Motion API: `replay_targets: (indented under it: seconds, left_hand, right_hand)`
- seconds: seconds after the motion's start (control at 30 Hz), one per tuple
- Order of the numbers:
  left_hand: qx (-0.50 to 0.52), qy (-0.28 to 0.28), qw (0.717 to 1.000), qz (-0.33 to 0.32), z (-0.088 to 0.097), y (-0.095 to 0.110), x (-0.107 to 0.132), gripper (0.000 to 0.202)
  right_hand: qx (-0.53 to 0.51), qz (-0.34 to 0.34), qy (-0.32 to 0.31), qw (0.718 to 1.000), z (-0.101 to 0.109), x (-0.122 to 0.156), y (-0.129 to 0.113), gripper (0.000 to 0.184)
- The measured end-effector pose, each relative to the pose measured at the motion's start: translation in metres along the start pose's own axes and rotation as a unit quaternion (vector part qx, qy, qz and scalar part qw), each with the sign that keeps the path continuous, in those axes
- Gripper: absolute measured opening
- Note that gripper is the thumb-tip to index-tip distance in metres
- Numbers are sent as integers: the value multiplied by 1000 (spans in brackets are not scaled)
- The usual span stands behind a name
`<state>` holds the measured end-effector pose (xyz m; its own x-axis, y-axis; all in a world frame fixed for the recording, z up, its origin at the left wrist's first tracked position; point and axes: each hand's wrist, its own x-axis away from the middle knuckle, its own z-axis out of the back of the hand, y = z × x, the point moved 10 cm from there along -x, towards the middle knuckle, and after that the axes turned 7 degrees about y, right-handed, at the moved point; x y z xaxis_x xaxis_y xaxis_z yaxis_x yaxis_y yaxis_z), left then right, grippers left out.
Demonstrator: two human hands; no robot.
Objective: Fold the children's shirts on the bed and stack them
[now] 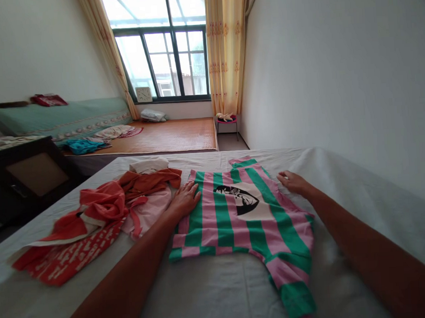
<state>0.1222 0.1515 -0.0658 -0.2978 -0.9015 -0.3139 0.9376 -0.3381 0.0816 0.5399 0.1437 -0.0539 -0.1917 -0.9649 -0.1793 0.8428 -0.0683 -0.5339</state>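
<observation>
A pink and green striped shirt (234, 220) with a white and black print lies spread flat on the white bed sheet (213, 288). My left hand (184, 199) rests flat on the shirt's left edge, fingers stretched out. My right hand (292, 181) lies on the shirt's right edge near its upper corner, fingers extended and pressed on the cloth. One sleeve of the shirt trails toward me at the lower right.
A heap of red, orange and pink clothes (104, 216) lies left of the shirt. A white wall (337, 74) runs along the right. Beyond the bed are a second bed with a bamboo mat (168, 135), a dark cabinet (22, 175), a small stool (227, 122) and a window (162, 47).
</observation>
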Motion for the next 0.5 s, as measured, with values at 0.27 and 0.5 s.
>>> replay_targets:
  seconds: [0.27, 0.5]
  left_hand:
    - [11, 2, 1000, 6, -2, -3, 1, 52]
    - [10, -4, 1000, 19, -2, -5, 2, 52]
  right_hand:
    - [123, 49, -19, 991, -39, -62, -24, 24]
    - [192, 17, 65, 979, -12, -82, -24, 30]
